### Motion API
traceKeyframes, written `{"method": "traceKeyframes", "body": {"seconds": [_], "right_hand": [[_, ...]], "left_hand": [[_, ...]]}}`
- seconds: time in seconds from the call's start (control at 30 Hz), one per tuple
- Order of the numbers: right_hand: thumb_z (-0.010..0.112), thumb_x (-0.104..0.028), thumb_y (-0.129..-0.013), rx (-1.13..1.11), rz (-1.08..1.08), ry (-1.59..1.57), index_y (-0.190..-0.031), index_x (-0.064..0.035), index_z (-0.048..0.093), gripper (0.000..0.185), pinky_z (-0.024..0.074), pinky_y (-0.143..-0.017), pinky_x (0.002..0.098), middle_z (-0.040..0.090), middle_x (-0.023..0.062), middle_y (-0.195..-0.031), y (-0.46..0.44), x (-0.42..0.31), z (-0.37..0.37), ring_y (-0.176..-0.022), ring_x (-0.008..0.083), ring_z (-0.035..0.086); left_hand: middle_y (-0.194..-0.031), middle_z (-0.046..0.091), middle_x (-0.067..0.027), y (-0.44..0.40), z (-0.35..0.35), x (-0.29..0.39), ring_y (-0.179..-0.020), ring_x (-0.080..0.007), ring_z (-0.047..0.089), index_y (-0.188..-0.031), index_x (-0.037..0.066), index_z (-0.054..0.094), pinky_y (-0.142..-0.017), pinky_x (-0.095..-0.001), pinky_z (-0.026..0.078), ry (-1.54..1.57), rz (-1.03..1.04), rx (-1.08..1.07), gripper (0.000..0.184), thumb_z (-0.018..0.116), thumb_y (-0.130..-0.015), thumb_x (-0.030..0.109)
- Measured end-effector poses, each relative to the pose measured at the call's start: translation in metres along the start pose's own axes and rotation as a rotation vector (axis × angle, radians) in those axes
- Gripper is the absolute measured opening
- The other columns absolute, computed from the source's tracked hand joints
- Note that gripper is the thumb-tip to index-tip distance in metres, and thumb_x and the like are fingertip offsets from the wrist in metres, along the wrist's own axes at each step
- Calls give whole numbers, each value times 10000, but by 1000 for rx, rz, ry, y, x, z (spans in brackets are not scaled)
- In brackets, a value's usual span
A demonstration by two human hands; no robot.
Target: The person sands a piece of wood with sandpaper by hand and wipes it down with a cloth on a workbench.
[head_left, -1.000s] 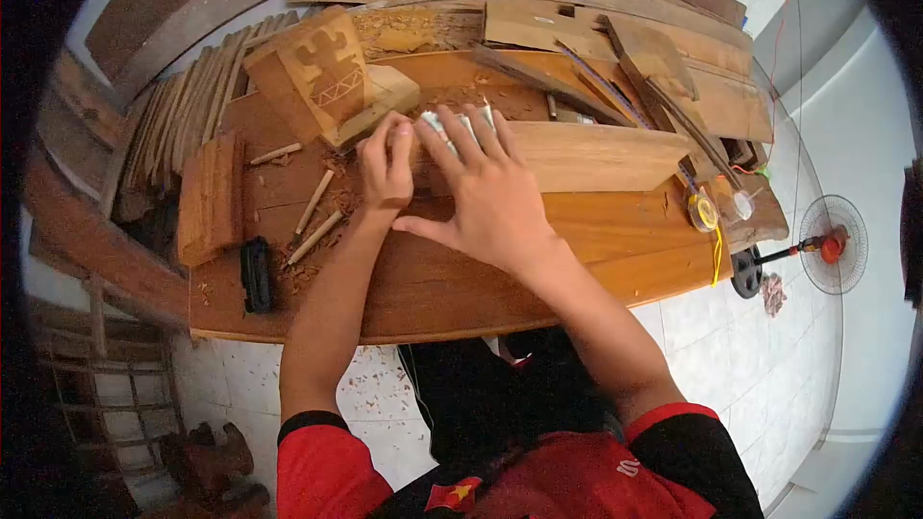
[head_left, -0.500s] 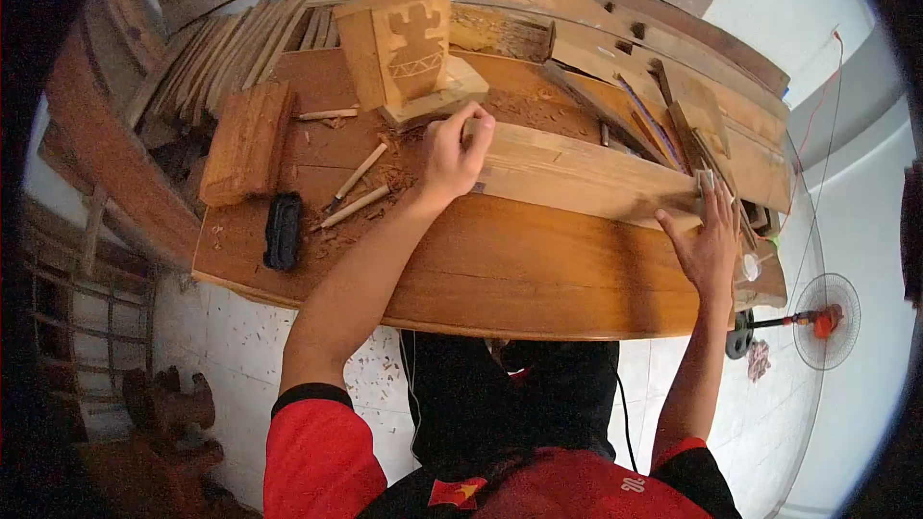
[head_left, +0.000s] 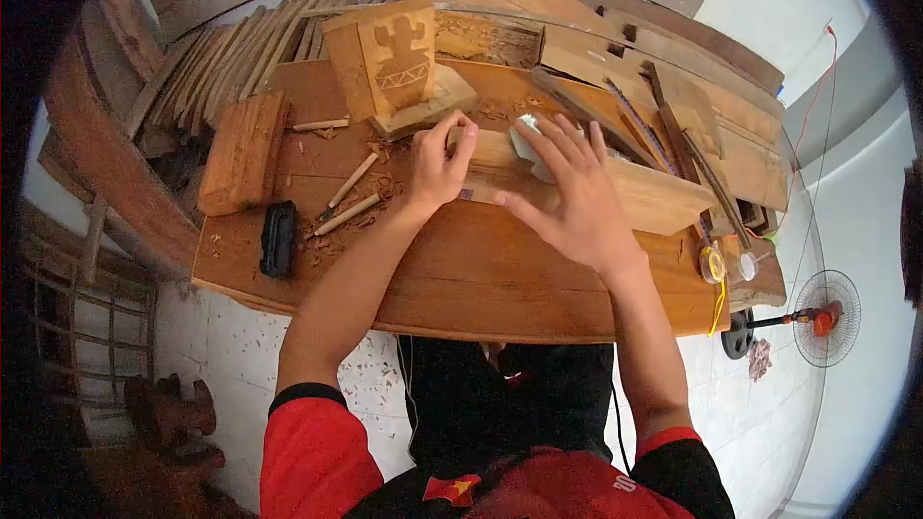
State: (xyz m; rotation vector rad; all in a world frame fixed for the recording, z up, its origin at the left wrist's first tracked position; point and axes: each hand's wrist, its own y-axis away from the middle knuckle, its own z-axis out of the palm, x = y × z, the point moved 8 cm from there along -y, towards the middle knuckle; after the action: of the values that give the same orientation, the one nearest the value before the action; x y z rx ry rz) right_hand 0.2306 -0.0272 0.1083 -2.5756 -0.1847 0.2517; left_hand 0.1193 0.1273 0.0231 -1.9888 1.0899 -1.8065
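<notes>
Both hands are at the long pale board; it lies just beyond the wrists, crosswise to the person, its long axis running left to right, with the right end slanting a little nearer to the body. Left hand (head_left: 444, 163) is at the board's (head_left: 663, 194) left end, fingers curled in and thumb folded up against them, gripping that end, though part of the hold is hidden; right hand (head_left: 586, 197) is spread, fingers fanned and thumb held well out, over a pale pad (head_left: 527, 142) on the board's upper side; how hard it presses I cannot tell. The right hand sits nearer to the left end than to the right one, so the board's right stretch lies bare; the pad shows just past the fingers. Around them on the tabletop (head_left: 538, 274): a carved block (head_left: 402, 62) beyond the left hand, slim tools (head_left: 354, 181) left of it, a tape measure (head_left: 711, 264) near the board's right end.
</notes>
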Motion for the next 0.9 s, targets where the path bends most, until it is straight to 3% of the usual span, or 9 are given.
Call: {"method": "traceKeyframes", "body": {"seconds": [0.07,0.17,0.27,0.4,0.57,0.77,0.9], "right_hand": [[822,-446,-843,78,-27,-65,-1394,-66,619,699,293,-1225,557,512,207,-1519,-4,-1,-21,-1453,424,422],[827,-329,-833,178,14,-170,-1306,-55,685,565,362,-1184,532,539,214,-1492,7,-2,-77,-1423,411,471],[825,-225,-808,298,21,-313,-1264,-24,703,513,414,-1149,498,616,201,-1404,31,-14,-135,-1327,382,580],[796,-239,-837,398,-231,-433,-1265,-22,678,495,427,-1121,473,615,194,-1392,67,-55,-192,-1307,363,588],[761,-257,-873,401,-593,-484,-1266,-19,648,473,443,-1087,441,614,186,-1376,83,-95,-220,-1281,339,597],[718,-278,-916,432,-730,-495,-1268,-16,612,451,463,-1045,403,612,175,-1357,87,-101,-220,-1251,311,609],[689,-291,-944,443,-760,-468,-1269,-14,588,439,476,-1018,378,611,168,-1344,87,-101,-222,-1231,292,617]], "left_hand": [[-681,538,-89,0,-2,-4,-626,-146,500,-927,-5,588,-611,-334,407,4,15,8,311,545,-1039,282],[-569,515,-109,-2,-2,-7,-487,-160,497,-930,14,633,-504,-351,372,29,73,48,308,596,-1030,303],[-536,482,-96,0,-1,-10,-470,-137,470,-923,23,639,-496,-346,359,26,63,38,325,590,-1036,324],[-687,543,-98,1,-1,-13,-632,-160,512,-928,4,608,-629,-335,418,-46,-107,-67,346,549,-1035,328],[-684,559,-131,-1,-1,-3,-641,-186,567,-938,6,613,-636,-352,447,-42,-10,-12,351,547,-1038,336],[-699,584,-138,-1,-2,-8,-653,-206,594,-940,5,619,-652,-349,461,-76,3,-9,343,542,-1040,324],[-633,584,-149,-4,-1,-1,-543,-248,616,-937,46,643,-541,-383,446,-38,65,31,394,563,-1039,418]]}}
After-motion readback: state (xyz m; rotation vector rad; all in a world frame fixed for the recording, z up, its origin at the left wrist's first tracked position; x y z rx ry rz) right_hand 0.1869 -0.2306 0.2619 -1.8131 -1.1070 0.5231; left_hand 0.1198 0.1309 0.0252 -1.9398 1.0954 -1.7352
